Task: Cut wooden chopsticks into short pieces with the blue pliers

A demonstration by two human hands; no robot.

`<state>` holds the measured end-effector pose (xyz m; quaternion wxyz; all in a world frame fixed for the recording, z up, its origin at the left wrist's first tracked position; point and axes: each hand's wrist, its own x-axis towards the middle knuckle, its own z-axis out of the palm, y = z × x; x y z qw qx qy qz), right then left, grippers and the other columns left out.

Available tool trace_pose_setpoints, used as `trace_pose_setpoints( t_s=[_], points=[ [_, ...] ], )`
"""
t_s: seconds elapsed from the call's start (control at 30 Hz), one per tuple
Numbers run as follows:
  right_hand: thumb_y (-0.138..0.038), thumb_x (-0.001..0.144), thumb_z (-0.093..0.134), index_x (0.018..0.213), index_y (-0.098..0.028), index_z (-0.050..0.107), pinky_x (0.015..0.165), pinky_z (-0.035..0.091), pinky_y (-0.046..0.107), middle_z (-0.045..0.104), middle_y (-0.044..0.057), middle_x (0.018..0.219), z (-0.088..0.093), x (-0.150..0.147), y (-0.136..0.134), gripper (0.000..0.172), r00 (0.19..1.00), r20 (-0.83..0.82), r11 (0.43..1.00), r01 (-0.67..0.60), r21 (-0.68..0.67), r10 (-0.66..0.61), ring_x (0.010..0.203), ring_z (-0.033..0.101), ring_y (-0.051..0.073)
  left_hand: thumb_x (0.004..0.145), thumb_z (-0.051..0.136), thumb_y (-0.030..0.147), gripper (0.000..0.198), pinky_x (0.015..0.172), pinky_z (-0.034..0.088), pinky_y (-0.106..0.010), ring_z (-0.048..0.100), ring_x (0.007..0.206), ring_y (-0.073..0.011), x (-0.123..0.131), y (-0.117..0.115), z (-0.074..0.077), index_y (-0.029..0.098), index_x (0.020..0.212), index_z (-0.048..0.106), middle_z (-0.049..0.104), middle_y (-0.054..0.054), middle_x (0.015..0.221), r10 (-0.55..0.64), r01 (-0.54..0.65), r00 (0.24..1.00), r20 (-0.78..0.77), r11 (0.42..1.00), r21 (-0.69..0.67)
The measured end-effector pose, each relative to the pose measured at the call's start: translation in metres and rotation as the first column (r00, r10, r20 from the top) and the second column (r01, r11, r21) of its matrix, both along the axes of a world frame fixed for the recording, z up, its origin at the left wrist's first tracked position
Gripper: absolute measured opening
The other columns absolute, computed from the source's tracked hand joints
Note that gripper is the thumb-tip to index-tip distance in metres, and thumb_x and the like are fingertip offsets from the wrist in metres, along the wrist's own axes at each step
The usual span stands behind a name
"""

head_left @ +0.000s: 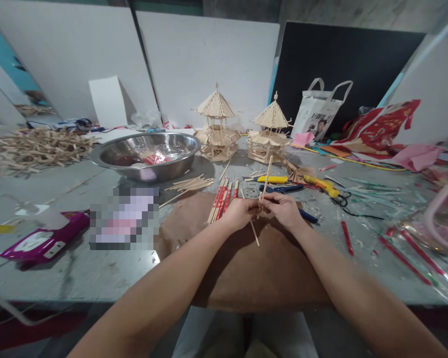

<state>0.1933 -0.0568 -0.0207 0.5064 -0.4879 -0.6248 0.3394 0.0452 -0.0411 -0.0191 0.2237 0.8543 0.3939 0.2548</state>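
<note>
Over a brown board (261, 278), my two hands meet, fingertips almost touching. My right hand (283, 209) pinches a thin wooden stick (268, 174) that points up and leans slightly right. The fingers of my left hand (241, 215) close at the stick's lower end, where small wooden parts are mostly hidden by the fingertips. Another thin stick (254, 233) slants down past my left hand onto the board; I cannot tell whether it is held. Just left lie several chopsticks with red printed wrappers (222, 196), beside a loose pile of bare sticks (192, 184).
Two stick-built pagoda models (216, 141) (271, 141) stand behind. A steel basin (145, 171) holds wrapped packs. Right are a yellow cutter (272, 179), blue-handled pliers (283, 189) and a yellow-handled tool (321, 185). A purple device (48, 241) and a blurred-out rectangle (127, 219) lie left.
</note>
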Motion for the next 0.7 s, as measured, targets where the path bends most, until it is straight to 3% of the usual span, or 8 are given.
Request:
trace_pose_setpoints(
  t_s=[0.43, 0.7],
  points=[
    [-0.039, 0.062, 0.058, 0.073, -0.013, 0.065, 0.046, 0.040, 0.023, 0.062, 0.005, 0.070, -0.0050, 0.0003, 0.0037, 0.030, 0.997, 0.030, 0.997, 0.068, 0.019, -0.069, 0.049, 0.049, 0.010, 0.076, 0.041, 0.024, 0.022, 0.050, 0.030, -0.017, 0.049, 0.053, -0.0081, 0.0023, 0.0021, -0.0021, 0.016, 0.075, 0.062, 0.061, -0.001, 0.063, 0.033, -0.023, 0.996, -0.080, 0.993, 0.119],
    [-0.038, 0.064, 0.056, 0.069, -0.015, 0.064, 0.044, 0.037, 0.022, 0.057, 0.001, 0.061, -0.0025, 0.0008, 0.0023, 0.024, 0.996, 0.083, 0.997, 0.011, 0.074, -0.018, 0.046, 0.047, 0.008, 0.073, 0.044, 0.026, 0.020, 0.050, 0.030, -0.017, 0.050, 0.055, -0.0087, 0.0007, 0.0008, -0.0018, 0.017, 0.074, 0.062, 0.061, -0.001, 0.064, 0.057, -0.041, 0.990, -0.131, 0.992, 0.123]
  ],
)
